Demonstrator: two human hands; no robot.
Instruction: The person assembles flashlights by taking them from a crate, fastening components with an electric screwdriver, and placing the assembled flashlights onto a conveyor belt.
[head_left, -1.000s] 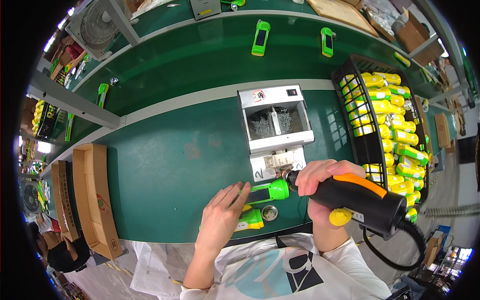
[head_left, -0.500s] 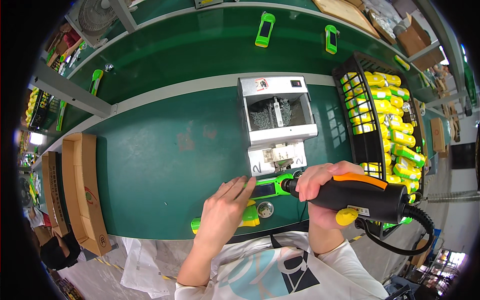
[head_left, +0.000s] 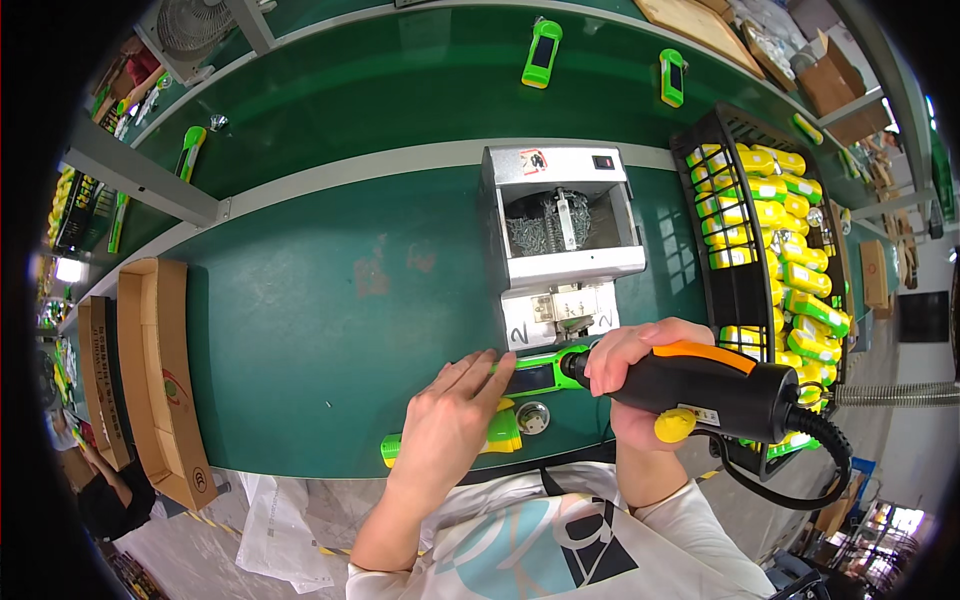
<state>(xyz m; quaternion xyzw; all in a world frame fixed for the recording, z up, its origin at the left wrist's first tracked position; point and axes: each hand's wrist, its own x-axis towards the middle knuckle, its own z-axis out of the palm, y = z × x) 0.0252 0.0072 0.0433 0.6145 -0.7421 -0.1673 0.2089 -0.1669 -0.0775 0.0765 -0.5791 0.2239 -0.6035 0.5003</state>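
In my right hand [head_left: 640, 375] is a black electric screwdriver [head_left: 720, 395] with an orange lever, a yellow lump on its side and a black cable. Its tip meets the right end of a green handheld device with a dark screen [head_left: 532, 378], lying on the bench. My left hand [head_left: 450, 420] holds that device's left end, its fingers laid over it. A second green-and-yellow device [head_left: 503, 432] lies partly under my left hand, beside a small round silver part [head_left: 533, 417]. Just beyond my hands stands a metal screw feeder [head_left: 570, 265] with loose screws inside.
On the right, a black crate [head_left: 735, 265] holds several yellow-and-green devices. Open cardboard boxes [head_left: 160, 400] stand at the left edge. Two green devices, one a screen unit [head_left: 541, 55], lie on the far shelf. A coiled spring [head_left: 895, 396] reaches the screwdriver's rear.
The screwdriver's rear and my right hand have shifted slightly left and up. My left hand stays on the device. The feeder and crate appear slightly shifted as the view moves.
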